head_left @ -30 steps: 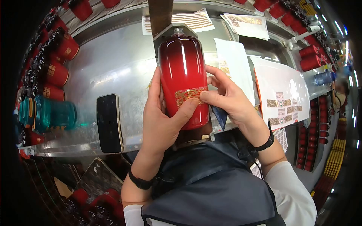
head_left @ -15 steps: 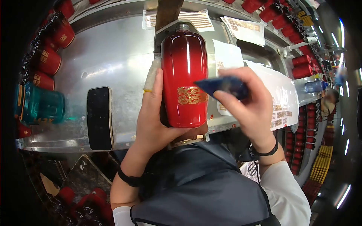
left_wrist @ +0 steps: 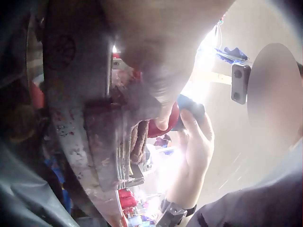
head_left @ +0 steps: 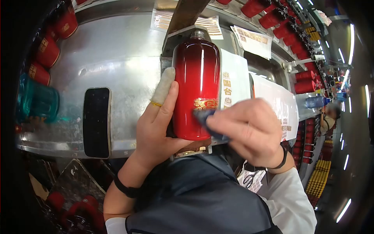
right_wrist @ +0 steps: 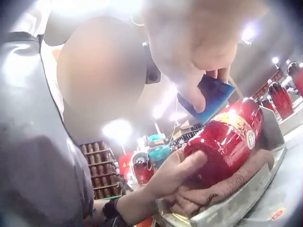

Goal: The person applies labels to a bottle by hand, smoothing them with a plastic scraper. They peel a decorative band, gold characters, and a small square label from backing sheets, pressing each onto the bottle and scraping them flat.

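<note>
Head view: the left hand [head_left: 157, 124] curls around the red bottle [head_left: 196, 74] to steady it; the right hand [head_left: 247, 130] pinches a blue card [head_left: 200, 116] against the near gold label [head_left: 205, 103].

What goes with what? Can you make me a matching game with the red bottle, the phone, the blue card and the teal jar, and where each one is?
Things:
1. red bottle
2. phone
3. blue card
4. teal jar

Places:
A. pinched in the right hand
B. lying flat on the metal table, screen dark
C. at the table's far left edge
D. gripped by the left hand

Pairs: 1-D, 2-B, 3-A, 4-C
</note>
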Available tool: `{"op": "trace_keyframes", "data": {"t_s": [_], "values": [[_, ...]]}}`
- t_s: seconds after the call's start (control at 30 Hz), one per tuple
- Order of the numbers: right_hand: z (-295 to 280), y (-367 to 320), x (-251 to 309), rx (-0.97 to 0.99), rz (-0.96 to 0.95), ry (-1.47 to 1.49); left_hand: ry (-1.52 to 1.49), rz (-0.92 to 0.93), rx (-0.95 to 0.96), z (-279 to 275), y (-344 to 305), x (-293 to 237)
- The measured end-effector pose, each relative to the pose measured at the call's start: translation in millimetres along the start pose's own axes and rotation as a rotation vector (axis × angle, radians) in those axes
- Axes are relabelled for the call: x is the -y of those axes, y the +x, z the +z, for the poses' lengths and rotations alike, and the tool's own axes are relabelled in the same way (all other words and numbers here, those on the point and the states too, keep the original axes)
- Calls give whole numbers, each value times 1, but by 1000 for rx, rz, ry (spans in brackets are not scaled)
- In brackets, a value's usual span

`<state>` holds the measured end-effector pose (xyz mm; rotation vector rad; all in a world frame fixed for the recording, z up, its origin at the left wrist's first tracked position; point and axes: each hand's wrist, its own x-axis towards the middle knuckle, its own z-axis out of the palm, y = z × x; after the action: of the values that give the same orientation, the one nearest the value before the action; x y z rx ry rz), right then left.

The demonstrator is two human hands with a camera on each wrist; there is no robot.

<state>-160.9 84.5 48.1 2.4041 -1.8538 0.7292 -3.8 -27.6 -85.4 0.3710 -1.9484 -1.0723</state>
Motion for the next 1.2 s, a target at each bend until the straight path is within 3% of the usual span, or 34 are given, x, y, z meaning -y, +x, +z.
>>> {"op": "trace_keyframes", "data": {"t_s": [0.13, 0.43, 0.57, 0.77, 0.87, 0.9, 0.97, 1.03, 1.13, 1.2], "values": [[8, 4, -1, -15, -127, -29, 43, 35, -20, 0, 1, 2], [1, 8, -15, -55, -129, -162, 33, 6, 15, -2, 0, -1], [13, 0, 4, 24, -220, 41, 117, 90, -56, 4, -1, 10], [6, -2, -1, -41, -48, 17, 81, -5, 38, -5, -2, -3], [8, -17, 15, 119, -118, 184, 53, -10, 21, -2, -3, -1], [7, -16, 11, 109, -110, 185, 54, -7, 32, -3, -3, -1], [5, -10, -5, -131, -75, 6, 78, -53, 82, -6, -6, -3], [13, -12, -8, -165, -25, 1, 45, -92, 83, -3, -10, 0], [22, -25, 12, -79, -72, 232, 3, -121, 74, -2, -10, 0], [15, -24, 5, -136, -52, 184, -4, -103, 80, -3, -8, 1]]}}
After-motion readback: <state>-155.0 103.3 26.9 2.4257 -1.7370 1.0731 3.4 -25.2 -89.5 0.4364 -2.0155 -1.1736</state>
